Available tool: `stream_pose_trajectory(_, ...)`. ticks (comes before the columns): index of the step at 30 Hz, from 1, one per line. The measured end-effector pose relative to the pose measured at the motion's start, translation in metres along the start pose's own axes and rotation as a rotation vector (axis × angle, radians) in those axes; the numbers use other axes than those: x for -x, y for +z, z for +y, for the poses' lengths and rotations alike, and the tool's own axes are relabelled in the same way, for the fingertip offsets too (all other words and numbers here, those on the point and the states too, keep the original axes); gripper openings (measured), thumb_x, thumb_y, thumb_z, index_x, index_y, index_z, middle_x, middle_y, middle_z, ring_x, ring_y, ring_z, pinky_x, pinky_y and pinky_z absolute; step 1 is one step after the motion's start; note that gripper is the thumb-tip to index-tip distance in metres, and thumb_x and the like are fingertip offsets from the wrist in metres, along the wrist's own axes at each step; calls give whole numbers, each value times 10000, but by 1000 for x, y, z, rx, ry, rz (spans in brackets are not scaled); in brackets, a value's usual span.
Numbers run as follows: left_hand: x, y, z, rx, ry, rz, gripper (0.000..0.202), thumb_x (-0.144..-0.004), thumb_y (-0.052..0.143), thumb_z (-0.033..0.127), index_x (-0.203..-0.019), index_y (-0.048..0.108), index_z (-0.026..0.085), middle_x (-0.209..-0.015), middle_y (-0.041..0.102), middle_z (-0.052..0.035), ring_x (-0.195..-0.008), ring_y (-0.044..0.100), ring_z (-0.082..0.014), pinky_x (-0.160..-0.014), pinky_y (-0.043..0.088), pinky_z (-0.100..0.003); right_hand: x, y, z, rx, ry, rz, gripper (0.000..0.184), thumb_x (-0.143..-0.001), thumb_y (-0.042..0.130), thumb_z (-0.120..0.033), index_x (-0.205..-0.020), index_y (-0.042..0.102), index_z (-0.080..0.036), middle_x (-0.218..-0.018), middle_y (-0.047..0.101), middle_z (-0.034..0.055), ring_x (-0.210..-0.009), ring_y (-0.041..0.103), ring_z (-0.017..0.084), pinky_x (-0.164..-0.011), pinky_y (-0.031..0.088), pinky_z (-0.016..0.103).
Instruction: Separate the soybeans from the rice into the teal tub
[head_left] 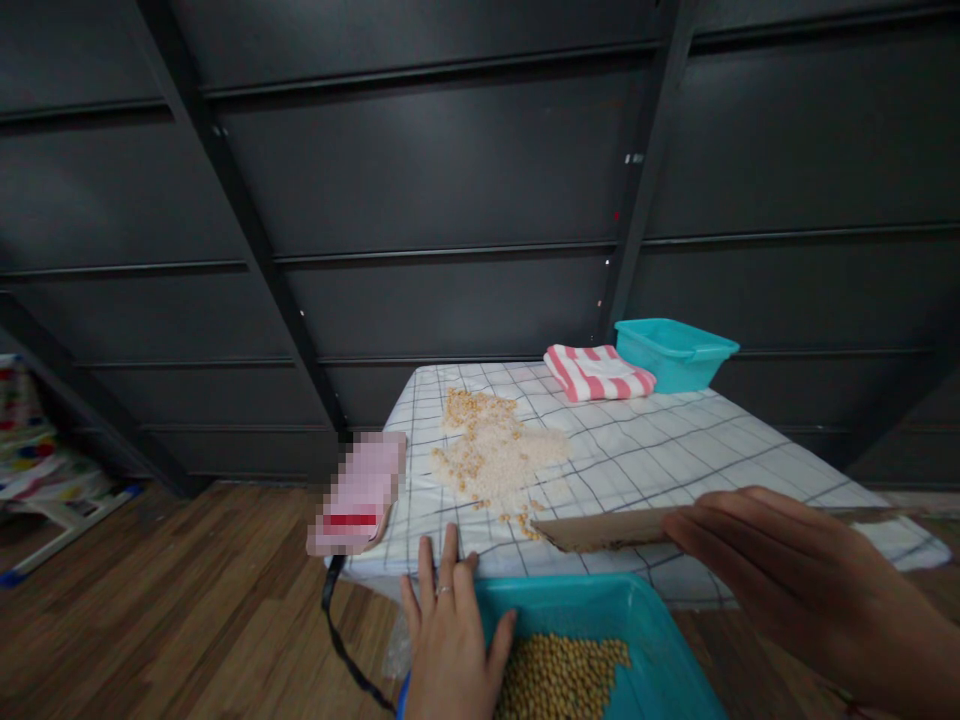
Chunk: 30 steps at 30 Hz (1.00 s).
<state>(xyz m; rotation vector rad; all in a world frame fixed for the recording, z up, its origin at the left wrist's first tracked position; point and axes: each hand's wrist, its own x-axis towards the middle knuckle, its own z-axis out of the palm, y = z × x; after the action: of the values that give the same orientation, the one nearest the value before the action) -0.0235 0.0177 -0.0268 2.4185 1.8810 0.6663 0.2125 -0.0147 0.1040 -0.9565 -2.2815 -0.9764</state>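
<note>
My left hand (448, 640) lies flat on the near left rim of a teal tub (645, 640), fingers stretched out, a ring on one finger. The tub holds yellow beans (559, 680). My right hand (795, 590) grips a strip of brown cardboard (607, 528), held edge-down just above the checked tablecloth (675, 450). In front of the cardboard lies a spill of white rice and yellow beans (491, 450), spread over the cloth's left part.
At the table's far edge sit a folded pink-and-white striped towel (598, 371) and a second teal tub (673, 352). A blurred pink object (358, 492) with a black strap is at the table's left corner. Dark panelled wall behind, wooden floor (187, 600) left.
</note>
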Motion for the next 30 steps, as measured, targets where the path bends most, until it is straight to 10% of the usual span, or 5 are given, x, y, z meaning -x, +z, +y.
stream_pose_trajectory(10,1,4,0,-41,1,9,331,-778,405,290,-1037,517,118,-1384,320,-160,-1283,136,-395,-966,226,-644,5,9,9,-28,102,-164,258,-848,307,-96,-781,540,-186,-611,556,-4,-523,498,124,-480,443,264)
stream_pose_trajectory(30,-1,3,-4,-6,4,-15,368,-787,394,297,-1080,514,110,-1394,294,-167,-1292,100,-379,-967,223,-646,-15,-5,-14,33,-73,10,370,-800,268,-42,-767,584,-231,-675,675,-33,-611,609,117,-554,506,271)
